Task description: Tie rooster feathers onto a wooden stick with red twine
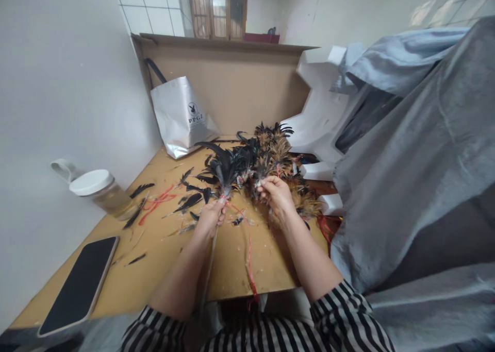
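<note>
My left hand is closed around the thin stick of a feather duster. Long black feathers fan out from its top, bound with red string that trails across the table to its front edge. To the right, the fingers of my right hand are pinched on the quill ends of feathers at the near side of a heap. That heap of brown and black feathers lies beyond and beside my right hand. Loose black feathers are scattered left of the duster.
A tangle of red string, a white-lidded jar and a phone are on the left of the table. A silver bag leans at the back against cardboard. White foam and grey cloth border the right.
</note>
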Demonstrator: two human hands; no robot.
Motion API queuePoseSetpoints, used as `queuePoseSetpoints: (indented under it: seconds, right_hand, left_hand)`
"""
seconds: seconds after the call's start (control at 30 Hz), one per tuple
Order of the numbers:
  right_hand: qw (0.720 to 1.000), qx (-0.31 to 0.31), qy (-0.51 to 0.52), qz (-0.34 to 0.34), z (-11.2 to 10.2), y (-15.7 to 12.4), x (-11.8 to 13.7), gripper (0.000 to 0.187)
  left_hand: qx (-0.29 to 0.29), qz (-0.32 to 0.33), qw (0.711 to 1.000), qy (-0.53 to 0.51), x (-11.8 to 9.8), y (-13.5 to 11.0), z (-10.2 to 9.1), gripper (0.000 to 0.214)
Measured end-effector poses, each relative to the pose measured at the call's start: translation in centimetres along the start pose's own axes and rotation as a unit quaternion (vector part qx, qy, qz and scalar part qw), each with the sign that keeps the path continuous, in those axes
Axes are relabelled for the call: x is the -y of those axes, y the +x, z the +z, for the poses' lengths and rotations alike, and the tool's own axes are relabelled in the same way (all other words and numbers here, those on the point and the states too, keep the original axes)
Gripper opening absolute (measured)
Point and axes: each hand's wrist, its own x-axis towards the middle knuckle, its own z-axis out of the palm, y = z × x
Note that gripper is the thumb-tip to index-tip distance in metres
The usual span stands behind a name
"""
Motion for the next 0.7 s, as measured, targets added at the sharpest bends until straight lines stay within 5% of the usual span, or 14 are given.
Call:
queuePoseSetpoints:
  seconds: [0.2, 0.47, 0.7]
  right_hand:
    - [0.998, 0.05, 0.03, 0.004, 4.2, -2.5, -2.5, 0.028]
    - [0.995, 0.066, -0.078, -0.011, 6.4, -2.9, -5.8, 0.019]
    - [0.987, 0.109, -0.017, 0.113, 6.4, -3.0, -5.6, 0.026]
  left_hand:
    - [-0.023, 0.012, 1.0, 0.014, 0.1, 0.1, 0.0, 0.037]
    - [-0.017, 0.037, 0.995, 0.094, 0.9, 0.3, -0.2, 0.035]
    - [-0.006, 0.045, 0.997, 0.069, 1.0, 0.4, -0.1, 0.036]
